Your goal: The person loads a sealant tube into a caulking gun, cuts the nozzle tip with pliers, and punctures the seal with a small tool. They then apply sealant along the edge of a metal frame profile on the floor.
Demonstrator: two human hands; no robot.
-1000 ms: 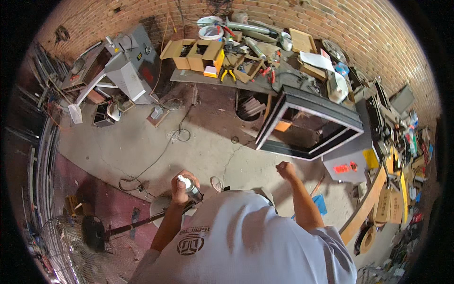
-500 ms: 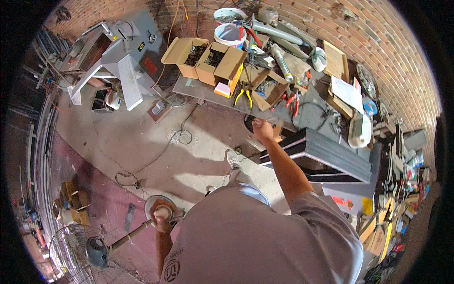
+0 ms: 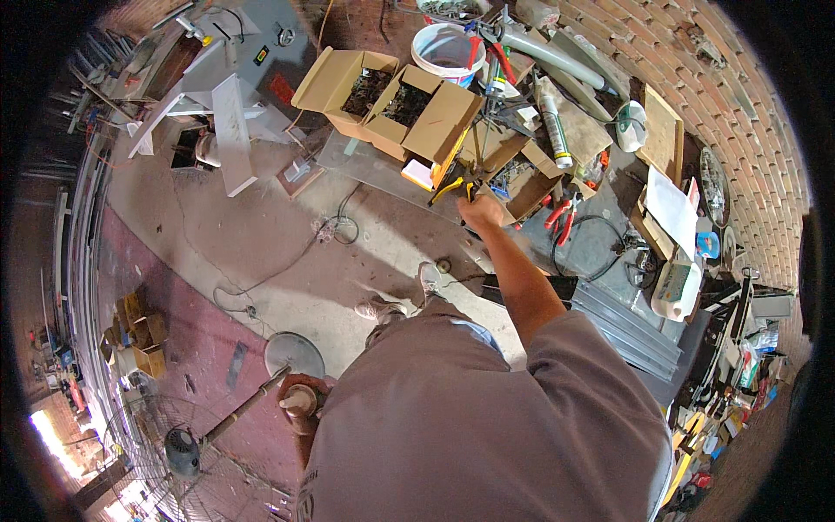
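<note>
My right hand reaches over the near edge of the workbench. Its fingers are curled against a handle end of yellow-handled pliers, whose jaws point away from me beside a small open cardboard box. Part of the handle is hidden by the fingers. Down at my left side, my left hand looks closed around a pale rounded thing, too unclear to name. Just beyond it stands the round base of a fan.
On the bench are cardboard boxes of dark small parts, a white bucket, red-handled pliers, a sealant tube and a white jug. Grey metal profiles lie at right. A cable crosses the floor.
My right hand has moved forward from the bench's edge to the yellow-handled pliers. The bench fills more of the view, and my left hand sits slightly lower, nearer my body.
</note>
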